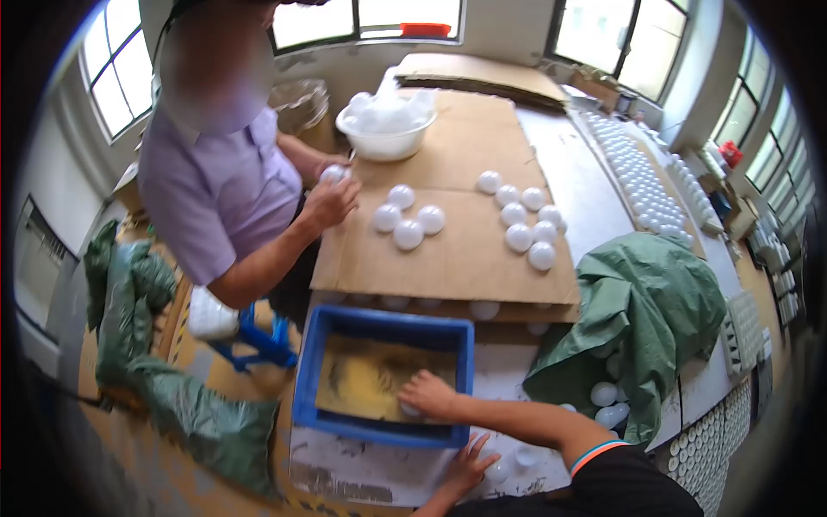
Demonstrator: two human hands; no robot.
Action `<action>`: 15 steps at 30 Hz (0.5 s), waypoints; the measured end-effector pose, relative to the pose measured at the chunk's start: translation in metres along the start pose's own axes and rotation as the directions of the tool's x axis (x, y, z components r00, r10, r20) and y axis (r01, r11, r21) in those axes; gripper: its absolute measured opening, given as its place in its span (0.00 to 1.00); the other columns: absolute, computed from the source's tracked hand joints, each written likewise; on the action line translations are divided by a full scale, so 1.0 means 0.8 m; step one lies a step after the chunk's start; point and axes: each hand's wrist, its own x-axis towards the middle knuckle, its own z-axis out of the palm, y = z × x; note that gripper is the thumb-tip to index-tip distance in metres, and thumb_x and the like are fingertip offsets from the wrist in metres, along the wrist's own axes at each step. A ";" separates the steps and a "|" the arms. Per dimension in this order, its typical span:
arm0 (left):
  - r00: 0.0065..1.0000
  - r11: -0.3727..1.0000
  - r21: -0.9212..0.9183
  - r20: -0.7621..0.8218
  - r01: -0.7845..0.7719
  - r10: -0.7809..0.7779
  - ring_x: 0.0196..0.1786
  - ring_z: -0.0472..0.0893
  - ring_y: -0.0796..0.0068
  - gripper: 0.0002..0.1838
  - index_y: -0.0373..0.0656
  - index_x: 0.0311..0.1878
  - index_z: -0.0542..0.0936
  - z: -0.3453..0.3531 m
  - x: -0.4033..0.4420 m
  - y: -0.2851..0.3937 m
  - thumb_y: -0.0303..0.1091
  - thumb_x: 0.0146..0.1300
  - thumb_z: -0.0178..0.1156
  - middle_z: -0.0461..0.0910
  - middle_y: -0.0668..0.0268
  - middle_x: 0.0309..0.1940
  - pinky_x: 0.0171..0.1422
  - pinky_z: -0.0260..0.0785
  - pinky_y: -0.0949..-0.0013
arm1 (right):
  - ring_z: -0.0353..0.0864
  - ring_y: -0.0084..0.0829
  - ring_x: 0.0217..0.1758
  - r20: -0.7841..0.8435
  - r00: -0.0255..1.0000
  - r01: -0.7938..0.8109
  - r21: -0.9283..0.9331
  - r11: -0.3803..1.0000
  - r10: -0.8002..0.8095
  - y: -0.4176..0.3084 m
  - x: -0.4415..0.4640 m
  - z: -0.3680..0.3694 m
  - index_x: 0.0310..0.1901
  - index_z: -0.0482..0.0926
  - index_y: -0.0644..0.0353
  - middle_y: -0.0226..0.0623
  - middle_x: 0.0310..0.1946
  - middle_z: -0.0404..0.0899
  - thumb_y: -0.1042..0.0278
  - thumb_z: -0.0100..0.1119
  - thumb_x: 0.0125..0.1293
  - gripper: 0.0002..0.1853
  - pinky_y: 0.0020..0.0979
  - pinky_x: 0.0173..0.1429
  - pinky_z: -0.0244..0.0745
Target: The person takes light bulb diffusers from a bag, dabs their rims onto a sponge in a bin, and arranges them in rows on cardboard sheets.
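A blue tray [469, 345] stands at the table's near edge, with a dark, yellow-stained surface inside. My right hand [428, 395] reaches into its lower right part, fingers curled over a white globe [410, 410] that shows only in part. Just outside the tray's near right corner is my left hand [468, 466], fingers spread, beside another white globe [496, 470] on the white tabletop. Whether the left fingers touch that globe is unclear. A small white cup-like piece [526, 457] lies to its right.
A co-worker [215, 181] at the left holds a globe over the cardboard [362, 267], where several white globes rest. A white basin [383, 142] holds plastic. Right are a green sack [646, 293] and rows of globes [633, 172]. A blue stool [263, 340] stands left.
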 end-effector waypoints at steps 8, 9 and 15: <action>0.999 0.988 -0.152 0.019 -0.026 0.029 0.65 0.60 0.45 0.16 0.56 0.44 0.83 0.023 0.004 -0.014 0.27 0.51 0.57 0.63 0.55 0.63 0.64 0.61 0.51 | 0.76 0.37 0.47 -0.369 0.833 -0.323 0.279 0.904 0.411 0.091 -0.039 -0.192 0.52 0.72 0.51 0.32 0.50 0.76 0.60 0.69 0.41 0.32 0.39 0.51 0.64; 0.996 0.953 -0.290 0.037 0.089 -0.082 0.65 0.61 0.45 0.18 0.56 0.45 0.83 0.000 0.020 0.004 0.26 0.51 0.56 0.64 0.55 0.62 0.64 0.61 0.51 | 0.76 0.39 0.45 -0.365 0.792 -0.414 0.269 0.869 0.490 0.131 -0.053 -0.191 0.53 0.72 0.51 0.33 0.50 0.76 0.60 0.69 0.42 0.32 0.39 0.51 0.65; 0.983 0.922 -0.344 0.020 0.176 -0.180 0.62 0.65 0.49 0.17 0.53 0.50 0.81 0.011 0.050 0.004 0.29 0.55 0.57 0.68 0.53 0.59 0.65 0.62 0.55 | 0.73 0.39 0.51 -0.489 0.639 -0.632 0.106 0.768 0.594 0.246 -0.061 -0.193 0.59 0.68 0.52 0.41 0.56 0.71 0.71 0.64 0.47 0.33 0.36 0.52 0.65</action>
